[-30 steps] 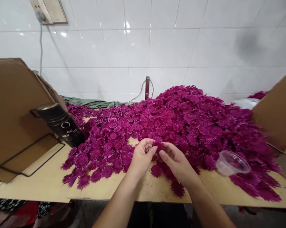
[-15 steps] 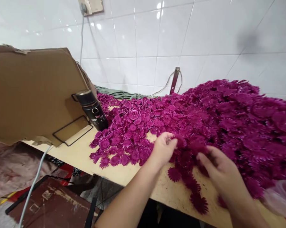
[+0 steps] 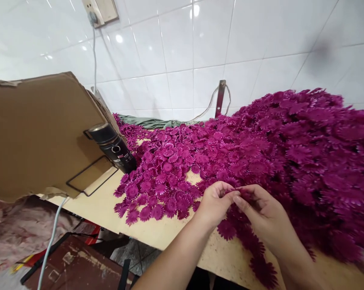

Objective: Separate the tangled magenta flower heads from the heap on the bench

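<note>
My left hand [image 3: 217,200] and my right hand [image 3: 262,205] meet fingertip to fingertip above the table's front part. Both are closed in a pinch on magenta fabric flower pieces, mostly hidden by the fingers. A short run of dark magenta flowers [image 3: 254,245] trails down below the right hand toward the table edge. Round, fringed magenta flower pieces [image 3: 169,167] lie flat and loose to the left of my hands. Behind and right of them rises a tall heap of the same flowers [image 3: 308,141].
A large cardboard box [image 3: 39,133] stands on the left, with a black vacuum bottle [image 3: 113,149] and a wire stand [image 3: 91,177] against it. The pale table [image 3: 157,233] has its front edge near me. A metal bracket [image 3: 220,98] stands by the tiled wall. Below sits a brown case [image 3: 75,264].
My hands were apart, and now their fingertips have come together. The right hand moved left toward the left one. The view has also tilted slightly.
</note>
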The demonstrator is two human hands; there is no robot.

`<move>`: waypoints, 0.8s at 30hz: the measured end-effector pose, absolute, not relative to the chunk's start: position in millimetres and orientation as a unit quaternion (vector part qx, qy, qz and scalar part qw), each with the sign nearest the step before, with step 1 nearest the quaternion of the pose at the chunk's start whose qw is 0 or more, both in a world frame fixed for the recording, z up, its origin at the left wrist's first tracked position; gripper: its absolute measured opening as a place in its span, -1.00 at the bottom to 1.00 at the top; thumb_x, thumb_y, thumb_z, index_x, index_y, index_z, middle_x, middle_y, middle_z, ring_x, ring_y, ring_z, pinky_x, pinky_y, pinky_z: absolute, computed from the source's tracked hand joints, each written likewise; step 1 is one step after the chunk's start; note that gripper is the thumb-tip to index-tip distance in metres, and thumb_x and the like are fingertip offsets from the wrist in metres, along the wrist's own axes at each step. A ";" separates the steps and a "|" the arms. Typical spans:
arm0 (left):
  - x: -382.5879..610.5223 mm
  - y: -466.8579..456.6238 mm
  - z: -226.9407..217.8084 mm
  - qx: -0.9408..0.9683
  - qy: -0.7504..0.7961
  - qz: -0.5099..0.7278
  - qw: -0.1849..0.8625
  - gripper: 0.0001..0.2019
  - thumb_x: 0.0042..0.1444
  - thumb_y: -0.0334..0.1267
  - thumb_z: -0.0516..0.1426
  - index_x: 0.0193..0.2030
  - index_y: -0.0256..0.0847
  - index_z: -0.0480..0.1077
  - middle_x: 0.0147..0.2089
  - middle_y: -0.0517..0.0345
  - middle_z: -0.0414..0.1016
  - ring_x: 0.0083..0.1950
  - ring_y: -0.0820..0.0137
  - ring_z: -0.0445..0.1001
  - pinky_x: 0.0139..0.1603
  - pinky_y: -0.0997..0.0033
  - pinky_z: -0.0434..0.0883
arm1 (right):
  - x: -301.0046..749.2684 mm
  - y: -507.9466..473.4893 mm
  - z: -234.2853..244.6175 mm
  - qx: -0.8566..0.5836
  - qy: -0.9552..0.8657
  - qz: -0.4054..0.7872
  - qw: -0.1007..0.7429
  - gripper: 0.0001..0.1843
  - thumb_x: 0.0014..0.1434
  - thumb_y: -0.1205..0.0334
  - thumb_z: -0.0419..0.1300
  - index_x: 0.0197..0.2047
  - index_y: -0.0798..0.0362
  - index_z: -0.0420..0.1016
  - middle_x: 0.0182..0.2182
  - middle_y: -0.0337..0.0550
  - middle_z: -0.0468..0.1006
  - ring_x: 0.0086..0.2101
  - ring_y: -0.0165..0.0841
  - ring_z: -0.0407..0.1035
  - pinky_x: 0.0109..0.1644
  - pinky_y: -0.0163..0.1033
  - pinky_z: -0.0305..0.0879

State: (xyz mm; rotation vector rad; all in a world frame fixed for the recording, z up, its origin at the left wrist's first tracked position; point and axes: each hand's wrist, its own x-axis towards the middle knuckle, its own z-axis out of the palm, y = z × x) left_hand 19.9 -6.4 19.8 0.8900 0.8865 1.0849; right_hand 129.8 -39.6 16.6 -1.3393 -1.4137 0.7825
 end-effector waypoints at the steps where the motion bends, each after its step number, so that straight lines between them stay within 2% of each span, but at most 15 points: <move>1: 16.9 -4.3 20.1 0.390 0.389 0.489 0.676 -0.84 -0.19 -0.31 0.24 -0.52 -0.28 0.31 -0.59 0.32 0.28 -0.55 0.60 0.18 -0.49 0.56 0.13 | 135.7 -37.5 16.0 -0.562 -0.572 0.316 0.506 -0.79 0.00 0.07 0.17 -0.39 0.04 0.37 -0.54 -0.21 0.43 -0.49 -0.37 0.33 -0.41 -0.27 0.30; 4: 4.0 4.1 22.6 0.393 0.399 0.523 0.643 -0.82 -0.11 -0.20 0.21 -0.44 -0.26 0.34 -0.57 0.33 0.26 -0.56 0.60 0.16 -0.48 0.55 0.14 | 160.2 -28.9 18.0 -0.627 -0.492 0.258 0.546 -0.76 -0.05 0.04 0.18 -0.39 0.03 0.36 -0.57 -0.25 0.39 -0.56 -0.40 0.28 -0.47 -0.27 0.26; 7: -4.3 11.8 27.4 0.500 0.438 0.503 0.553 -0.87 -0.05 -0.24 0.17 -0.36 -0.23 0.38 -0.48 0.27 0.34 -0.46 0.54 0.28 -0.35 0.50 0.26 | 182.4 -15.7 28.0 -0.672 -0.469 0.173 0.546 -0.69 -0.09 0.03 0.16 -0.31 0.04 0.38 -0.45 -0.15 0.45 -0.48 -0.34 0.34 -0.32 -0.14 0.34; 9: -4.3 16.1 31.1 0.618 0.453 0.438 0.471 -0.84 -0.04 -0.25 0.17 -0.28 -0.21 0.42 -0.29 0.15 0.44 -0.26 0.42 0.38 -0.15 0.38 0.31 | 190.2 -6.8 36.7 -0.672 -0.528 0.101 0.510 -0.60 -0.09 0.02 0.13 -0.21 0.07 0.40 -0.26 0.02 0.45 -0.30 -0.22 0.38 -0.21 -0.04 0.35; 12: -4.6 26.3 37.8 0.733 0.471 0.372 0.321 -0.79 0.04 -0.20 0.12 -0.18 -0.15 0.45 -0.02 0.05 0.42 0.06 0.26 0.31 0.10 0.22 0.22 | 192.5 -0.1 44.1 -0.644 -0.613 -0.043 0.456 -0.52 0.00 -0.03 0.05 -0.11 0.13 0.41 -0.07 0.17 0.37 -0.05 -0.05 0.28 -0.04 0.09 0.27; 14: -11.3 38.7 42.5 0.760 0.486 0.358 0.240 -0.79 0.11 -0.25 0.05 -0.17 -0.15 0.45 -0.02 0.06 0.45 0.07 0.30 0.32 0.12 0.25 0.21 | 191.8 -2.0 42.1 -0.617 -0.649 -0.091 0.435 -0.58 0.07 -0.01 0.00 -0.15 0.09 0.43 -0.10 0.11 0.43 -0.04 -0.07 0.28 0.05 0.13 0.17; 17: -32.3 64.3 46.2 0.781 0.525 0.312 0.132 -0.76 0.13 -0.37 -0.01 -0.16 -0.16 0.45 -0.12 0.10 0.50 -0.04 0.37 0.39 0.08 0.35 0.26 | 191.1 -11.6 32.7 -0.598 -0.674 -0.076 0.427 -0.68 0.12 0.04 -0.02 -0.24 0.02 0.46 -0.23 -0.03 0.51 -0.16 -0.16 0.37 0.00 0.07 0.24; 20: -55.1 88.4 41.6 0.779 0.594 0.203 0.009 -0.66 -0.01 -0.31 0.14 -0.03 -0.18 0.38 0.06 0.01 0.40 0.12 0.20 0.27 0.13 0.20 0.20 | 189.7 -22.0 23.9 -0.599 -0.674 -0.060 0.428 -0.71 0.13 0.06 -0.01 -0.28 0.01 0.47 -0.29 -0.08 0.52 -0.23 -0.20 0.39 -0.08 0.00 0.29; 22: -65.2 98.7 35.4 0.774 0.607 0.180 0.002 -0.62 -0.11 -0.36 0.20 -0.07 -0.20 0.40 0.04 -0.04 0.40 0.12 0.12 0.27 0.12 0.12 0.19 | 188.2 -26.5 20.0 -0.592 -0.683 -0.054 0.425 -0.73 0.13 0.07 0.01 -0.29 0.00 0.47 -0.30 -0.11 0.52 -0.24 -0.22 0.39 -0.11 -0.04 0.30; 24: -70.7 104.3 30.2 0.771 0.610 0.180 0.009 -0.72 -0.08 -0.42 0.14 -0.16 -0.19 0.44 -0.05 -0.03 0.47 0.05 0.13 0.34 0.09 0.10 0.20 | 187.3 -28.8 16.6 -0.583 -0.694 -0.049 0.419 -0.75 0.13 0.09 0.02 -0.29 -0.01 0.47 -0.31 -0.12 0.53 -0.26 -0.24 0.40 -0.14 -0.08 0.32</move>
